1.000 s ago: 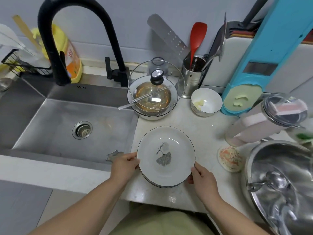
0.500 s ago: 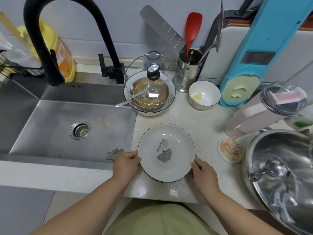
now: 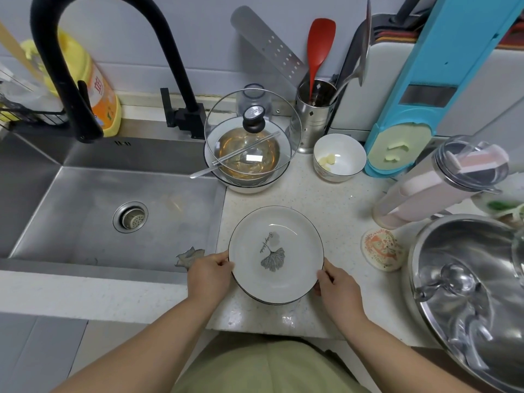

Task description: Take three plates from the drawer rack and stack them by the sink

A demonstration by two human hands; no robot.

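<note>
Lower plates [image 3: 256,296] beneath the top plate [image 3: 275,254] show only as rim slivers; their count is indeterminate. Steel bowl [image 3: 465,293], lower right, is cropped by the frame edge.

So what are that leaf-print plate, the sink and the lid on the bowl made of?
The plate looks like glazed white ceramic: glossy, dark rim line. The sink appears to be brushed stainless steel, grey with a dull sheen. The lid seems to be clear glass; the bowl shows through it.

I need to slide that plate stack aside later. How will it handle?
The plate stack looks glazed and rigid, so probably fragile and heavy for its size. On the smooth counter it should slide easily. Both hands, left hand and right hand, seem wise.
</note>
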